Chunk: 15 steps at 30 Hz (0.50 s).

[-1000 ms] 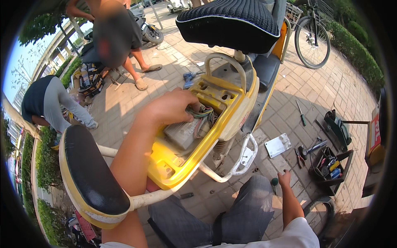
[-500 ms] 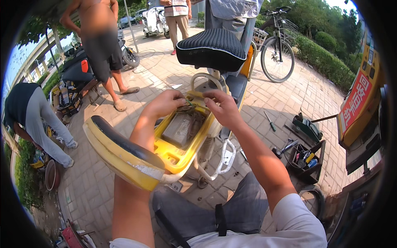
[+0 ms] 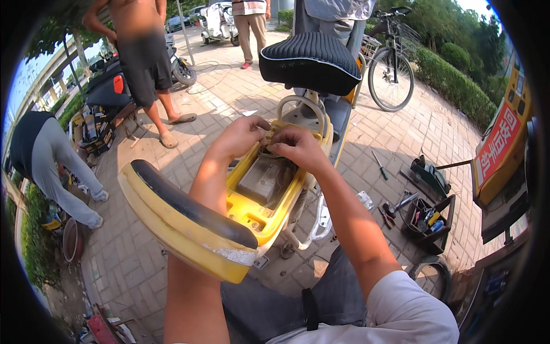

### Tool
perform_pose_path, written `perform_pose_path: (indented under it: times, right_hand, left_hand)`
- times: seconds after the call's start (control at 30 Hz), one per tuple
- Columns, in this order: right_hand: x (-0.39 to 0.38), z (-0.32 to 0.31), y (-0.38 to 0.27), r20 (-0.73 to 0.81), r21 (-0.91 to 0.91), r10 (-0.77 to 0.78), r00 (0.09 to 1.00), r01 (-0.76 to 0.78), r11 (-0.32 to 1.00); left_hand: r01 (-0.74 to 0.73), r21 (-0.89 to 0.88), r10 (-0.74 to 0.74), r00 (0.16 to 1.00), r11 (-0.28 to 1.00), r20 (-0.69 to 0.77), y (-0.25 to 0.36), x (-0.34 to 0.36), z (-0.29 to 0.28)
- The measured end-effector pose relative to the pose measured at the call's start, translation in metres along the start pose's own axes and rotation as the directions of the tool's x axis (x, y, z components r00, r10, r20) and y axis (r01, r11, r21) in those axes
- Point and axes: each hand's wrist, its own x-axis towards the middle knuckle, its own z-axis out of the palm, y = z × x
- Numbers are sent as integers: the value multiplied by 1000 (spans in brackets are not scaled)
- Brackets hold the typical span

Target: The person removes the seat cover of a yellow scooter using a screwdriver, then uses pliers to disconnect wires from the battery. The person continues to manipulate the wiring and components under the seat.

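Note:
In front of me an electric scooter has its yellow body compartment (image 3: 243, 206) uncovered. A grey metal controller box (image 3: 259, 180) lies inside it, with wiring alongside. My left hand (image 3: 243, 136) is closed in a pinch at the compartment's far end, on thin wires that its fingers partly hide. Close by, my right hand (image 3: 298, 148) also pinches, its fingertips almost meeting the left's; what it holds is hidden. The black ribbed seat (image 3: 309, 60) is beyond my hands. Nearer me, a yellow-and-black padded backrest (image 3: 189, 218) crosses over my left forearm.
On the right lie a screwdriver (image 3: 380, 165), pliers (image 3: 387, 218) and a dark toolbox (image 3: 429, 223) with tools. A green power tool (image 3: 428, 175) is behind it. Several people stand or bend nearby, including one bending person (image 3: 51, 160) at left. A bicycle (image 3: 392, 71) stands farther back.
My hands have drawn together at the compartment's far end, the right moving inward and down toward the left. The view has shifted, so the scooter appears slightly farther right.

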Motion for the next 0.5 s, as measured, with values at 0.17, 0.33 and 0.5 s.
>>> perform_pose_path:
  times: [0.17,0.33,0.5]
  right_hand:
    - [0,-1,-8,151,-128,-85,985,104,986]
    - [5,-5,-1,255,-317,-192,948,270,909]
    - [2,-1,4,-10,-246,-133,991,127,961]
  left_hand:
    - [31,29,-28,995,999,-95,-1,1,-2]
    - [74,179,-82,996,981,37,-2,0,-4]
    - [115,241,-125,992,964,26,-4,0,-1]
